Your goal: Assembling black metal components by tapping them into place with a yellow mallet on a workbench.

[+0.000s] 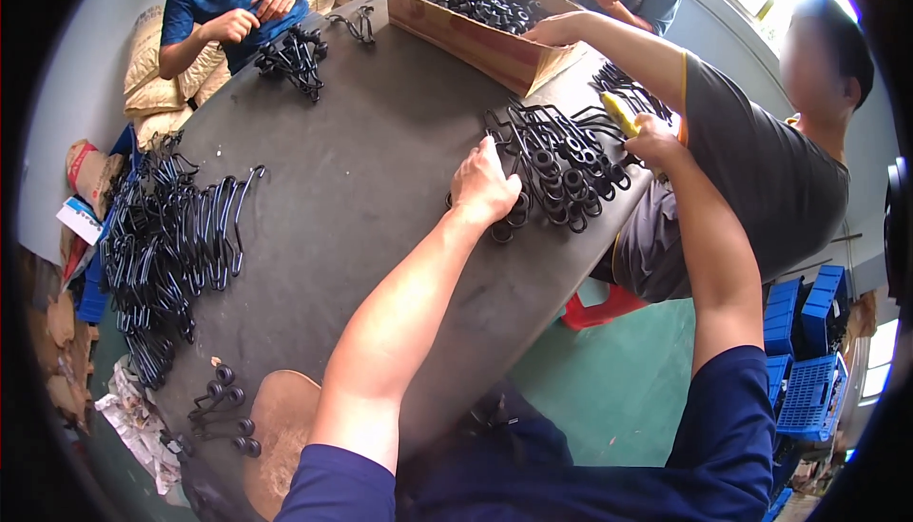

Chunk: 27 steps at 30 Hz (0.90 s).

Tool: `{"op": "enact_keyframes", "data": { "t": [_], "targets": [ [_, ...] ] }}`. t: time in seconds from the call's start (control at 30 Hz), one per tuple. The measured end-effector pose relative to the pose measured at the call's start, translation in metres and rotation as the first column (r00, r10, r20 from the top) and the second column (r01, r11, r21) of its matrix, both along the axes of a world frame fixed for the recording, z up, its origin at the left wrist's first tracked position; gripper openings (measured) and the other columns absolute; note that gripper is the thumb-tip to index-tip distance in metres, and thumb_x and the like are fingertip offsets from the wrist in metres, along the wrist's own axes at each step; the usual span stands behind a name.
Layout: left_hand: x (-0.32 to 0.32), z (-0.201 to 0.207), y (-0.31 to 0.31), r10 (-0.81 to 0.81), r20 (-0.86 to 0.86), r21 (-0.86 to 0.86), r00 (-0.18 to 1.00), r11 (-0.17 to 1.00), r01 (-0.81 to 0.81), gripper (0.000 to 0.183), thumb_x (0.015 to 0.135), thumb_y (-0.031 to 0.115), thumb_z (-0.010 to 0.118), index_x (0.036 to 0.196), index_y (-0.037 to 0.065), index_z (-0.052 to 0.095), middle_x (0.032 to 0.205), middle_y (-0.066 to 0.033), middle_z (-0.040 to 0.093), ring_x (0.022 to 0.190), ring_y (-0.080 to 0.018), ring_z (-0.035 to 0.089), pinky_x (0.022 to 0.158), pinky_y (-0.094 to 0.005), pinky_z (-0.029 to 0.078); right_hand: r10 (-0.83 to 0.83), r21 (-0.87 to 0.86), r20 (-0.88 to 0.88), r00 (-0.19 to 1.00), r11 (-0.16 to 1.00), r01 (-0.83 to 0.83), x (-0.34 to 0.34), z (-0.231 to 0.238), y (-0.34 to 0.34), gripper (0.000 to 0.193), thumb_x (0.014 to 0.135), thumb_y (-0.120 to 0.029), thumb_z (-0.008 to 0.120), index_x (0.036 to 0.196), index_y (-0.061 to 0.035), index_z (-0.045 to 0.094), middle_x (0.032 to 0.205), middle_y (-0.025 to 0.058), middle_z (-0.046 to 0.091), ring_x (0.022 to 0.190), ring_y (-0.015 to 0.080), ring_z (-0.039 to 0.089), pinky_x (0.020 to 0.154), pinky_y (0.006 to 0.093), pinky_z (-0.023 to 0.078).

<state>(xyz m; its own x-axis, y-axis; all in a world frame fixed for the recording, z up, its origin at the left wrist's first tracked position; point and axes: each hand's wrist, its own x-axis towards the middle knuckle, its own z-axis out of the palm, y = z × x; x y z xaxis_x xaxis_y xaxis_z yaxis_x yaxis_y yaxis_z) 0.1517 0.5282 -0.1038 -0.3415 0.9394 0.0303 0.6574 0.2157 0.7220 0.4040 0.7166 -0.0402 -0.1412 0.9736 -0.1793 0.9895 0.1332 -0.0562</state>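
Observation:
My left hand is closed at the left edge of a pile of black bent rods with ring-shaped rubber ends. Black rod parts show on both sides of its fingers, so it grips at least one of them; the exact hold is hidden. My right hand is wrapped round the lower end of a long yellow object at the pile's far right. The kind of that yellow object is not clear.
A cardboard box of black rubber rings stands at the far side; a co-worker's hand reaches into it from the right. Many black rods lie along the table's left. Two other people stand beyond. Blue crates sit at right.

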Motion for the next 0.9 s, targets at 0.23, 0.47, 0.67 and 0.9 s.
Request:
{"op": "enact_keyframes", "data": {
  "t": [0.23, 0.47, 0.67, 0.9],
  "targets": [
    [-0.018, -0.005, -0.014, 0.041, -0.006, 0.048, 0.999, 0.998, -0.041, 0.070, 0.074, 0.024, 0.066, 0.133, -0.004, 0.041, 0.120, -0.0240, 0.057, 0.114, -0.0362, 0.056, 0.100, -0.0413, 0.045, 0.042, -0.284, -0.150, 0.988, 0.955, -0.084, -0.019, 0.041, -0.043, 0.065, 0.073, -0.013, 0.069, 0.129, 0.0074, 0.044, 0.088, 0.0182, 0.063, 0.058, 0.0219, 0.062, 0.046, 0.0355, 0.051],
    [-0.084, -0.014, -0.077, 0.014, -0.012, 0.135, 1.000, 0.991, -0.012, 0.065, 0.069, 0.025, 0.067, 0.128, 0.003, 0.051, 0.114, -0.0188, 0.064, 0.108, -0.0322, 0.062, 0.096, -0.0379, 0.047, 0.114, -0.330, -0.305, 0.946, 0.919, -0.217, -0.041, 0.050, -0.120, 0.054, 0.075, -0.013, 0.068, 0.119, 0.0149, 0.051, 0.083, 0.0197, 0.065, 0.059, 0.0234, 0.065, 0.050, 0.0361, 0.052],
    [-0.153, 0.012, -0.172, 0.005, 0.114, 0.003, 0.993, 1.000, -0.005, 0.063, 0.068, 0.016, 0.069, 0.127, 0.003, 0.051, 0.112, -0.0160, 0.065, 0.104, -0.0245, 0.063, 0.094, -0.0345, 0.048, 0.186, -0.409, -0.362, 0.913, 0.849, -0.335, -0.085, 0.048, -0.189, 0.053, 0.080, -0.019, 0.067, 0.123, 0.0088, 0.050, 0.078, 0.0169, 0.064, 0.052, 0.0214, 0.064, 0.050, 0.0344, 0.052],
    [-0.222, 0.017, -0.263, 0.098, 0.092, -0.133, 0.991, 0.987, -0.085, 0.065, 0.069, 0.009, 0.070, 0.130, 0.002, 0.048, 0.107, -0.0147, 0.065, 0.097, -0.0212, 0.062, 0.085, -0.0338, 0.051, 0.183, -0.457, -0.582, 0.792, 0.733, -0.505, -0.128, 0.023, -0.252, 0.056, 0.084, -0.021, 0.065, 0.127, 0.0060, 0.041, 0.080, 0.0121, 0.058, 0.051, 0.0186, 0.059, 0.045, 0.0327, 0.049]
  ]
}}
